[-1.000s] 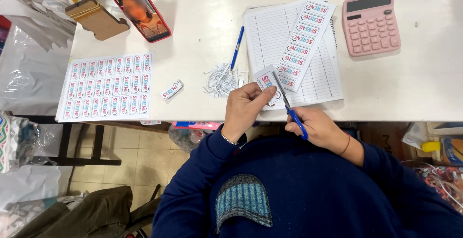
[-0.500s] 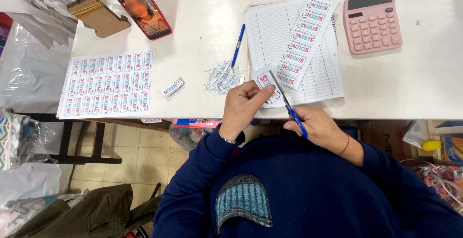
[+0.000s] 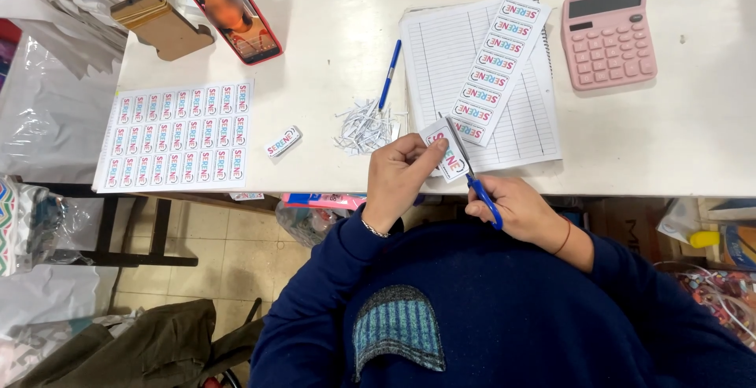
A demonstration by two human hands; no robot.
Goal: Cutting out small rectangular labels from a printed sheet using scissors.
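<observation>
Pinching a small printed label point(image 3: 447, 152) between thumb and fingers, the left hand point(image 3: 400, 179) keeps it lifted just above the near edge of the desk point(image 3: 677, 136), likely so the blades can pass freely. The right hand point(image 3: 521, 213) is closed around the blue handles of the scissors point(image 3: 471, 169), whose blades lie against the label, pointing toward eleven o'clock. At ten o'clock from the hands sits a heap of paper trimmings point(image 3: 364, 127), beside a blue pen point(image 3: 389, 75). A strip of uncut labels point(image 3: 496, 65) rests on a lined notebook point(image 3: 457, 49) at twelve o'clock, within easy reach. Farther off at nine o'clock lie one cut label point(image 3: 283, 142) and a full label sheet point(image 3: 179, 134). A pink calculator point(image 3: 608, 35) stands at two o'clock, a phone point(image 3: 233, 13) at eleven.
</observation>
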